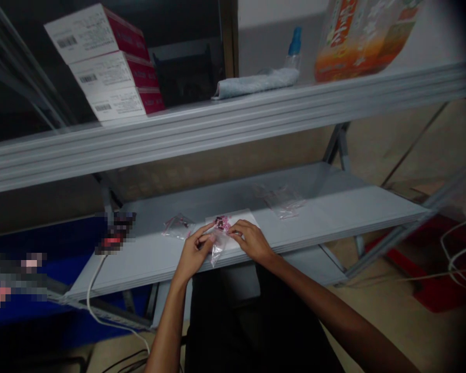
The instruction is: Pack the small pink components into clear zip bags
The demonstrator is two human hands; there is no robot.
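Observation:
My left hand and my right hand meet over the front of a grey lower shelf. Both pinch a small clear plastic bag whose lower end hangs past the shelf edge. A small pink and dark item sits at the bag's top, between my fingertips, on a white sheet. Another small clear bag with dark bits lies just left of my left hand.
More clear bags lie further back on the right of the shelf. The upper shelf carries three stacked white and red boxes, a folded cloth, a blue-capped bottle and an orange bag. A white cable hangs at the left.

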